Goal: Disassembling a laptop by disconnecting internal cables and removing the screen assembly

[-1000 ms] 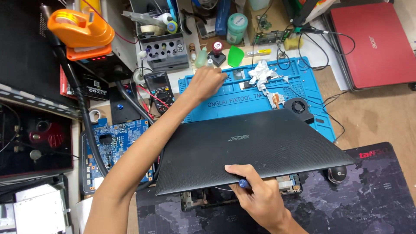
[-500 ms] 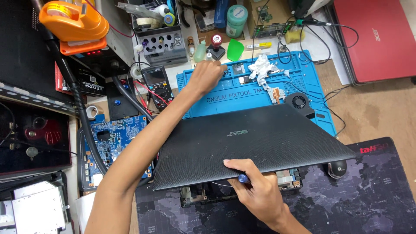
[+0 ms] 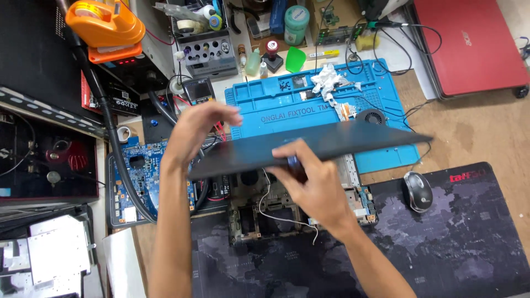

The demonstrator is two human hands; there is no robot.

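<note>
Head view, right hand (image 3: pixel 314 185) grip clasping dark laptop lid (image 3: pixel 331 140); left hand (image 3: pixel 199 129) loosely open

Premises: electronics repair workshop. Evidence on the bench (image 3: pixel 475 127): blue silicone repair mat (image 3: pixel 386 157) holding loose screws and a small fan (image 3: pixel 371 116), bare blue circuit board (image 3: pixel 138 171), opened laptop chassis (image 3: pixel 276 212), tool organiser (image 3: pixel 207 52), orange tape dispenser (image 3: pixel 105 25), red laptop (image 3: pixel 469 44).

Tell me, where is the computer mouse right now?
The computer mouse sits right of centre in the head view, on the dark desk mat, just below the blue work mat.
</note>
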